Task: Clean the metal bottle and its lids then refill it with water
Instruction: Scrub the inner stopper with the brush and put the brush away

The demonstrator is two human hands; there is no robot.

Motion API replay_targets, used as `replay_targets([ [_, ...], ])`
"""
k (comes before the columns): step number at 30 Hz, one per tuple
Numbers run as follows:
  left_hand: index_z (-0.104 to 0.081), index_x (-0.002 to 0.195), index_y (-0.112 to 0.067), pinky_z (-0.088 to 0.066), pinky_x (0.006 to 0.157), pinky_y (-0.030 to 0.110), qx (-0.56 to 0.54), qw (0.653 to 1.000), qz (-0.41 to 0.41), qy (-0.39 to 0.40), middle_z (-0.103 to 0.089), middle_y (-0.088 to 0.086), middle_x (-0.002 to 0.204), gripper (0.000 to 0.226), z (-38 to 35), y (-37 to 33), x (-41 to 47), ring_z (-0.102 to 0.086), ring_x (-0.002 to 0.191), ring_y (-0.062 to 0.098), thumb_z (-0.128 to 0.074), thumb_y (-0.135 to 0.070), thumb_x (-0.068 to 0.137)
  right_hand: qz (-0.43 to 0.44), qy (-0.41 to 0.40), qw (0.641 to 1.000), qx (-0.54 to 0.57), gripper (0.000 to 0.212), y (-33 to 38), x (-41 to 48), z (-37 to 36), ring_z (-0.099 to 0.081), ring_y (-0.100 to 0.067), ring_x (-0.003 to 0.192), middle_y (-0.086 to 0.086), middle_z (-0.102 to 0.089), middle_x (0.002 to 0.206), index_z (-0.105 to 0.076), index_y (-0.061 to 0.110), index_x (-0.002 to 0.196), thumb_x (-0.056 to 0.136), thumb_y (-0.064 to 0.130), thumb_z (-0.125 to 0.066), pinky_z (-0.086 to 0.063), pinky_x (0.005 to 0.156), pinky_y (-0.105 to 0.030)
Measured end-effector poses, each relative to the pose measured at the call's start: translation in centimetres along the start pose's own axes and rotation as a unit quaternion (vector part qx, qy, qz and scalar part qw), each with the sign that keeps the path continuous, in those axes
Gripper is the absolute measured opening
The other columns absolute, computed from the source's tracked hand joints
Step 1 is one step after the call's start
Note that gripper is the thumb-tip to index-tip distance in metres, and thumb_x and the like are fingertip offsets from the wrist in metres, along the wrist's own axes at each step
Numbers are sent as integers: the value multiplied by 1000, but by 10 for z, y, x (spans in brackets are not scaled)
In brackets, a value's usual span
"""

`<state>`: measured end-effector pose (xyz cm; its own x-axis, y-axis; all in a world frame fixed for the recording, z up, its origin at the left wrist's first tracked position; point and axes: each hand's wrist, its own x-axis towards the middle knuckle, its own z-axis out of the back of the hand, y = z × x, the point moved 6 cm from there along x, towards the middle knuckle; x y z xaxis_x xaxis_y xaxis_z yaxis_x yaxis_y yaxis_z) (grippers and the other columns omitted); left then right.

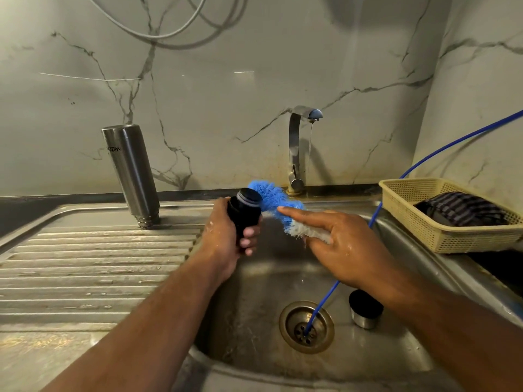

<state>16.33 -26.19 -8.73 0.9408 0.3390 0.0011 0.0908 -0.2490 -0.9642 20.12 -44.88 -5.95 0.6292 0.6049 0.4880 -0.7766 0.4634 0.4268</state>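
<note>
My left hand [226, 236] grips a black inner lid [245, 212] over the sink basin, its threaded end pointing up and right. In my right hand [348, 244] is a blue and white bottle brush [273, 198], held with the index finger stretched along it; the blue bristles touch the lid's end. The metal bottle [131, 171] stands upside down on the ribbed draining board [93, 264], mouth down, leaning slightly. A second lid [365, 308], a steel cup with a black inside, lies in the basin right of the drain.
A steel tap [297, 148] at the back lets out a thin trickle. A thin blue tube [424, 161] runs from the right wall into the drain [306, 326]. A beige plastic basket [450, 230] holding dark striped cloth sits on the sink's right rim.
</note>
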Motion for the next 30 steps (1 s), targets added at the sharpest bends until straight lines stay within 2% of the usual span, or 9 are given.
replay_targets([
  [5,-54,65,-10,-21,42,25,91,988,74,98,-27,-1,48,69,-8,7,-9,-20,42,13,-14,-52,103,49,19,998,-40,74,0,7,6,-55,-2,87,14,-60,104,-32,78,133,97,19,-59,-50,74,-26],
  [9,-55,70,-9,-21,40,24,23,998,45,43,-29,-1,49,62,1,-4,-3,-22,39,13,-18,-46,103,46,21,998,-44,66,-1,6,7,-53,2,88,20,-58,103,-37,72,136,99,22,-59,-43,72,-13],
  [11,-57,76,-7,-24,39,25,-5,1000,12,-5,-35,1,51,58,9,-10,1,-26,40,15,-18,-41,103,41,30,998,-45,64,-1,5,5,-53,2,91,18,-59,107,-38,70,138,100,22,-58,-43,76,-12],
  [14,-64,89,-4,-34,43,26,2,998,-23,-52,-50,7,56,66,8,-8,0,-39,44,18,-16,-47,107,33,28,998,-43,66,-2,4,1,-56,-3,99,12,-62,115,-37,69,140,99,21,-57,-51,89,-24],
  [17,-66,107,0,-43,45,27,51,997,-42,-29,-63,13,66,78,-5,0,-1,-55,49,21,-11,-56,107,20,18,999,-45,68,-6,6,-1,-58,-4,107,12,-63,126,-37,68,140,97,20,-58,-53,95,-29],
  [20,-64,112,-5,-51,49,27,13,997,-64,-51,-71,19,76,75,2,-4,-1,-67,59,23,-14,-61,105,25,24,999,-40,66,-5,4,-1,-60,-3,112,14,-59,140,-39,68,140,97,21,-59,-53,97,-28],
  [26,-60,103,-12,-63,65,27,-19,992,-66,-110,-71,21,100,40,25,-12,0,-76,78,25,-46,-50,102,14,-10,1000,7,59,-7,2,18,-59,6,107,19,-60,139,-44,66,136,98,26,-63,-42,82,-3],
  [28,-60,105,-11,-64,70,28,32,991,-68,-113,-69,19,109,26,25,-7,3,-75,84,25,-66,-35,96,9,-36,999,35,61,-8,2,28,-57,11,105,19,-62,134,-43,69,136,98,26,-65,-39,83,0],
  [30,-63,114,-16,-62,72,28,131,980,-81,-125,-71,13,113,38,30,0,8,-75,88,21,-82,-29,84,20,-33,999,35,62,-4,0,29,-55,13,107,19,-61,134,-41,70,136,97,28,-65,-40,87,0],
])
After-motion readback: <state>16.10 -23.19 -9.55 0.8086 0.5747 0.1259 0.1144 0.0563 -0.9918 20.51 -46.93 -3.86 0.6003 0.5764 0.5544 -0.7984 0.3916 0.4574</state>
